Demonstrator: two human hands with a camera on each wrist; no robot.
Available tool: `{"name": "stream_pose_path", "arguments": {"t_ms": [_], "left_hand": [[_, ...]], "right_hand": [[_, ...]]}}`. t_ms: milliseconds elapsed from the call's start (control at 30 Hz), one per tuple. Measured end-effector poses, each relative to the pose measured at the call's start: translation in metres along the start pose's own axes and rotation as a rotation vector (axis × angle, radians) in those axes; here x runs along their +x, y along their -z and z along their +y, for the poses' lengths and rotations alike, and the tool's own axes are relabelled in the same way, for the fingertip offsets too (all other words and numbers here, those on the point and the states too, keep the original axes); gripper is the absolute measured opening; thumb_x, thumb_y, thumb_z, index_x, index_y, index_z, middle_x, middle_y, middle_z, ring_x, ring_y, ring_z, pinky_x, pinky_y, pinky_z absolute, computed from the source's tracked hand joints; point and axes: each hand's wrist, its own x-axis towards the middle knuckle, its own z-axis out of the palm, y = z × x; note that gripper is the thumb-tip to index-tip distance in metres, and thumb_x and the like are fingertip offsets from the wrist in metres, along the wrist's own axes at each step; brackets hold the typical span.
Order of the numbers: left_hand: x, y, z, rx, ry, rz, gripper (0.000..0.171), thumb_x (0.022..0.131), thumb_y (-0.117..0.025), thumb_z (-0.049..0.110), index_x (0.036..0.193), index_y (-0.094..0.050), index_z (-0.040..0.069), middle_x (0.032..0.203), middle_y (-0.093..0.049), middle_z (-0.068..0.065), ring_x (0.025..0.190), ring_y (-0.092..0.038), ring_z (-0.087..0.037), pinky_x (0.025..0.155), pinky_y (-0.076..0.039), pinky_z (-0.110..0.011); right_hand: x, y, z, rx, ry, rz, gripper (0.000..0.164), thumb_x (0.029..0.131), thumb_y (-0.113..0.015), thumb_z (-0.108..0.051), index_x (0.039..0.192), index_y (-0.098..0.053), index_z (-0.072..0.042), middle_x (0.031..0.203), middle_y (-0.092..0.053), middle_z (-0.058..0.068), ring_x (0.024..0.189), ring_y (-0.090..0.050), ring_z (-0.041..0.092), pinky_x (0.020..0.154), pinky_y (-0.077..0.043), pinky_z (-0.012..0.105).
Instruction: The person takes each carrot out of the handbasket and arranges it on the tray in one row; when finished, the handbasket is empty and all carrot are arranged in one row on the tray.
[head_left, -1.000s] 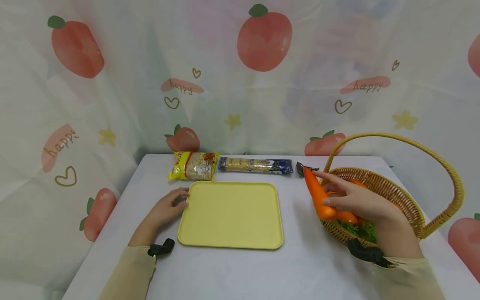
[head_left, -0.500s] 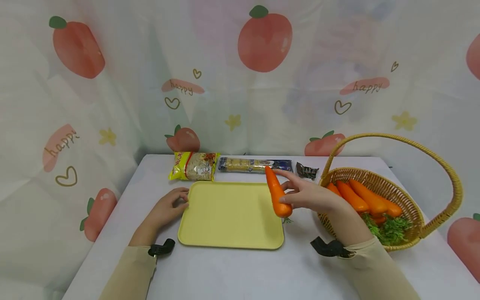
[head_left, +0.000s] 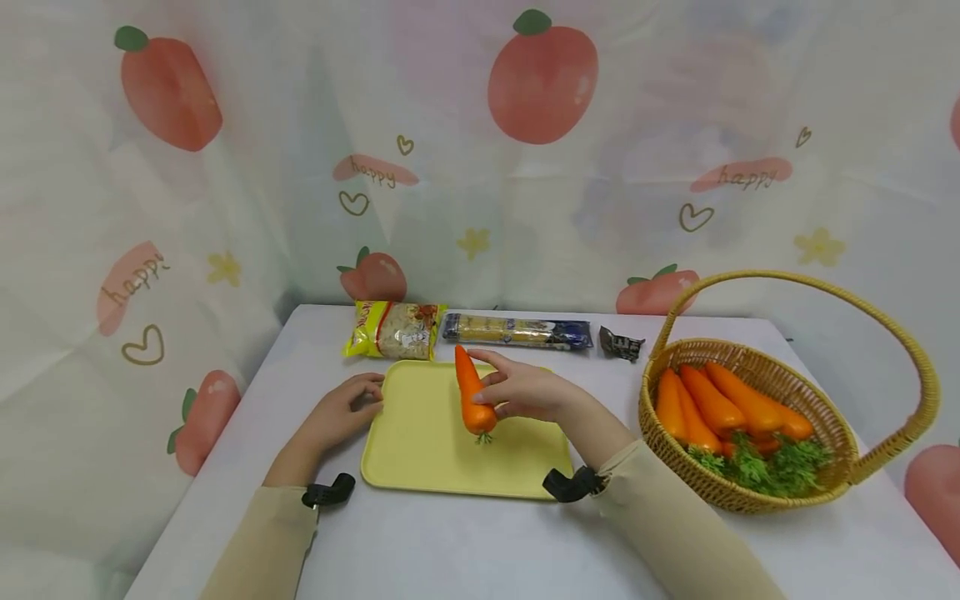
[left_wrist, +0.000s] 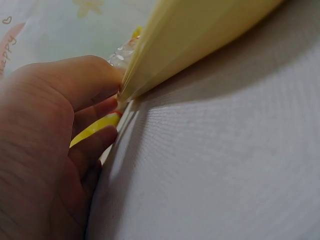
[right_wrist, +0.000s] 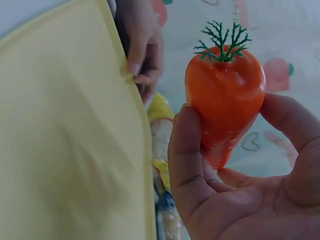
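Note:
My right hand (head_left: 528, 390) pinches an orange carrot (head_left: 471, 392) with a small green tuft between thumb and fingers, over the yellow tray (head_left: 420, 462). In the right wrist view the tuft end of the carrot (right_wrist: 225, 85) points up and the narrow end lies down among the fingers. My left hand (head_left: 341, 417) rests at the left edge of the tray. The left wrist view shows its loosely bent fingers (left_wrist: 95, 142) right at the rim of the tray (left_wrist: 185, 45), holding nothing up.
A wicker basket (head_left: 652, 433) with a tall handle stands at the right, holding several carrots (head_left: 712, 400) and green leaves. Behind the tray lie a yellow food packet (head_left: 397, 329), a long noodle pack (head_left: 517, 331) and a small black packet (head_left: 621, 343). A patterned curtain (head_left: 450, 192) hangs behind.
My right hand has carried the carrot leftward from the basket to over the middle of the tray. My left hand has stayed at the tray's left edge.

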Motion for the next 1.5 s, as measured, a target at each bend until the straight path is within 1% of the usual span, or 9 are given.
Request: {"name": "stream_pose_path", "arguments": {"t_ms": [200,433,533,633,900,1100,1200,1367,1500], "left_hand": [[0.002,-0.001,-0.002,0.0,0.011,-0.01,0.009,0.093,-0.068,0.028,0.096,-0.059,0.026,0.146,-0.052,-0.002,0.142,-0.042,-0.03,0.118,-0.031,-0.052],[0.003,-0.002,-0.002,0.003,0.028,-0.018,0.009,0.093,-0.067,0.029,0.096,-0.06,0.026,0.146,-0.052,-0.002,0.141,-0.042,-0.031,0.117,-0.031,-0.054],[0.003,-0.002,-0.001,-0.002,0.04,-0.018,0.008,0.093,-0.067,0.029,0.096,-0.06,0.027,0.146,-0.052,-0.002,0.141,-0.042,-0.031,0.118,-0.03,-0.055],[0.003,-0.002,-0.001,-0.005,0.047,-0.019,0.008,0.093,-0.067,0.03,0.096,-0.06,0.028,0.146,-0.051,-0.001,0.142,-0.041,-0.03,0.118,-0.03,-0.055],[0.003,0.001,0.002,0.005,0.04,-0.015,0.004,0.096,-0.062,0.03,0.098,-0.061,0.026,0.146,-0.052,-0.001,0.142,-0.042,-0.031,0.118,-0.029,-0.056],[0.003,0.001,0.004,0.008,0.05,-0.024,0.005,0.098,-0.059,0.029,0.1,-0.061,0.026,0.147,-0.052,-0.002,0.141,-0.042,-0.033,0.117,-0.031,-0.057],[0.002,0.002,0.005,0.008,0.053,-0.023,0.006,0.099,-0.057,0.031,0.101,-0.061,0.026,0.147,-0.052,-0.002,0.141,-0.042,-0.033,0.117,-0.03,-0.058],[0.002,0.002,0.005,0.005,0.052,-0.016,0.011,0.101,-0.056,0.033,0.103,-0.062,0.025,0.146,-0.052,-0.003,0.141,-0.042,-0.032,0.117,-0.029,-0.058],[0.002,0.0,0.003,0.0,0.071,-0.016,0.02,0.101,-0.054,0.042,0.104,-0.062,0.024,0.147,-0.052,-0.003,0.142,-0.041,-0.033,0.117,-0.028,-0.058]], "right_hand": [[0.033,-0.024,0.007,0.046,-0.044,0.007,0.086,0.092,-0.066,-0.006,0.158,-0.017,-0.03,0.138,-0.049,0.025,0.101,-0.068,0.03,0.09,-0.057,0.046],[0.061,-0.045,0.013,0.117,-0.073,0.002,0.086,0.092,-0.066,-0.005,0.158,-0.016,-0.028,0.133,-0.053,0.025,0.1,-0.068,0.03,0.093,-0.056,0.048],[0.071,-0.053,0.015,0.156,-0.088,-0.01,0.086,0.092,-0.065,-0.005,0.158,-0.015,-0.027,0.135,-0.05,0.025,0.102,-0.068,0.031,0.093,-0.056,0.049],[0.078,-0.062,0.017,0.175,-0.111,0.002,0.087,0.092,-0.066,-0.006,0.159,-0.014,-0.026,0.136,-0.048,0.023,0.102,-0.067,0.03,0.092,-0.057,0.048],[0.089,-0.081,0.013,0.195,-0.134,0.05,0.087,0.091,-0.07,-0.01,0.158,-0.017,-0.023,0.133,-0.051,0.02,0.101,-0.068,0.032,0.09,-0.057,0.047],[0.097,-0.083,0.016,0.166,-0.151,0.055,0.082,0.091,-0.07,-0.012,0.157,-0.022,-0.021,0.128,-0.055,0.019,0.098,-0.069,0.031,0.085,-0.06,0.043],[0.098,-0.085,0.015,0.118,-0.151,0.064,0.081,0.091,-0.07,-0.013,0.157,-0.022,-0.02,0.126,-0.056,0.018,0.094,-0.07,0.03,0.083,-0.06,0.042],[0.1,-0.089,0.01,0.012,-0.162,0.078,0.084,0.09,-0.073,-0.015,0.157,-0.023,-0.02,0.125,-0.054,0.017,0.088,-0.07,0.028,0.086,-0.059,0.045],[0.102,-0.091,0.009,-0.047,-0.159,0.079,0.085,0.088,-0.074,-0.016,0.157,-0.023,-0.02,0.121,-0.055,0.017,0.084,-0.07,0.028,0.085,-0.059,0.047]]}}
